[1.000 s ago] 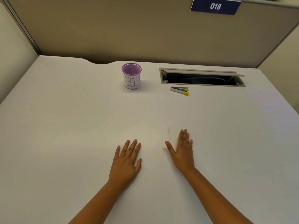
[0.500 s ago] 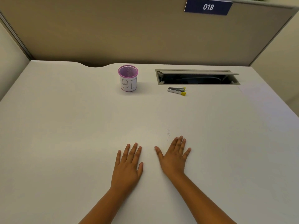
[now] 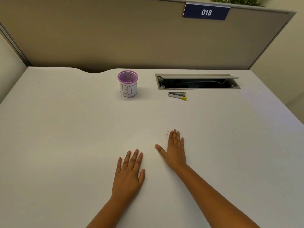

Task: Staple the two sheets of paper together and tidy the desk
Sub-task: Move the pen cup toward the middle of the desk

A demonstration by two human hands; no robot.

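Note:
A small silver stapler [image 3: 177, 95] with yellow ends lies on the white desk [image 3: 65, 129], just in front of the cable slot. A pink mesh cup [image 3: 128, 83] with a white label lettered "BI" stands to its left. My left hand [image 3: 129, 172] rests flat on the desk, fingers spread, holding nothing. My right hand [image 3: 174, 149] lies flat a little farther forward, thumb out, beside a faint scuff mark [image 3: 166, 133]. I cannot make out any sheets of paper against the white surface.
An open cable slot [image 3: 197, 81] with a raised lid is sunk into the desk at the back right. Beige partition walls [image 3: 115, 33] close the back and sides, with a blue "018" sign [image 3: 206, 12] on top.
My right hand has slid forward toward the scuff mark and its fingers have drawn together. My left hand stays flat. The view has tilted slightly.

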